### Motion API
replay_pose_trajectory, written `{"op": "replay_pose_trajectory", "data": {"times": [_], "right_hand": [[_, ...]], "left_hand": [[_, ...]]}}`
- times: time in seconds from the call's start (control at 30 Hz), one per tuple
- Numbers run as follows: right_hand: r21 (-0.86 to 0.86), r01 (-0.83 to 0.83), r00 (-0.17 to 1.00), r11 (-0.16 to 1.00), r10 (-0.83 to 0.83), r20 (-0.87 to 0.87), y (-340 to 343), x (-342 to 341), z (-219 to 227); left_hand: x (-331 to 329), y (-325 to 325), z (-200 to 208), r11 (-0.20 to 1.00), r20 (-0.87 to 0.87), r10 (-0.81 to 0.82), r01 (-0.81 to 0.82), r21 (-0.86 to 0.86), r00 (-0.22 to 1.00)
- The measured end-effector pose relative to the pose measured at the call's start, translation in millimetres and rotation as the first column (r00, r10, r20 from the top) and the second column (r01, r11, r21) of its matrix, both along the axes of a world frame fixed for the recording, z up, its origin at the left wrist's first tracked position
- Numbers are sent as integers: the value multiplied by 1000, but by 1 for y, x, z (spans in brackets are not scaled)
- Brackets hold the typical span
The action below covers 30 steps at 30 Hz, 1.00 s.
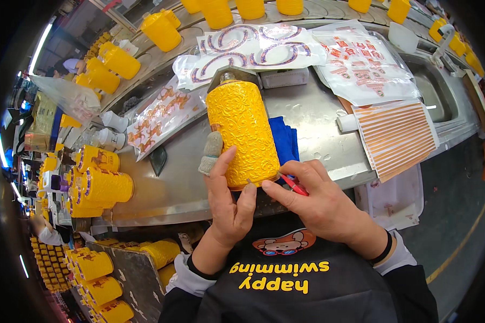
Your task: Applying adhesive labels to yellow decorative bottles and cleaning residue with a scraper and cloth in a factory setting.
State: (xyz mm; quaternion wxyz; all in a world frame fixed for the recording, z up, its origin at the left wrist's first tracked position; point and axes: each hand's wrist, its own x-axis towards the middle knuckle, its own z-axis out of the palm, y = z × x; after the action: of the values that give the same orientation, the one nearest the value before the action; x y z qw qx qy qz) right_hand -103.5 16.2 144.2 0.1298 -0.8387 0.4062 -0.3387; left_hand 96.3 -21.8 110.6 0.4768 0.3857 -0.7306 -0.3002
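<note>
A yellow bottle with raised scrollwork lies with its neck pointing away from me, in front of a dark angled holder. Its base end faces me. My left hand is closed on the bottle's near left side, thumb by the base edge. A grey knitted finger cover is on one of its fingers. Pinched in my right hand is a small tool with a red handle; its tip meets the bottle's base edge at the right. The tool's exact kind is hidden by the fingers.
A folded blue cloth lies right of the bottle on the steel bench. Decal sheets spread behind, with a striped sheet at the right near a sink. Several yellow bottles stand left; more line the far conveyor.
</note>
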Motion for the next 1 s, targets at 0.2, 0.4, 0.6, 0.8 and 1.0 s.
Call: {"op": "replay_pose_trajectory", "data": {"times": [0.2,0.4,0.6,0.8,1.0], "right_hand": [[-11,-1,1000,1000,1,-5,-2,2,5],[-21,2,1000,1000,-2,1,-1,-3,-5],[12,-10,1000,1000,9,20,-2,-4,-11],[5,-14,999,1000,14,37,-2,-4,-11],[-10,-16,998,1000,16,60,-3,-3,-12]], "left_hand": [[1,0,0,1000,9,-4,4,1,1000],[-1,3,-4,966,-415,-84,175,188,906],[-7,4,1,965,-391,-79,169,200,917],[-4,1,-1,991,-191,-35,59,121,981],[-5,2,-1,994,-153,-4,21,111,988]]}}
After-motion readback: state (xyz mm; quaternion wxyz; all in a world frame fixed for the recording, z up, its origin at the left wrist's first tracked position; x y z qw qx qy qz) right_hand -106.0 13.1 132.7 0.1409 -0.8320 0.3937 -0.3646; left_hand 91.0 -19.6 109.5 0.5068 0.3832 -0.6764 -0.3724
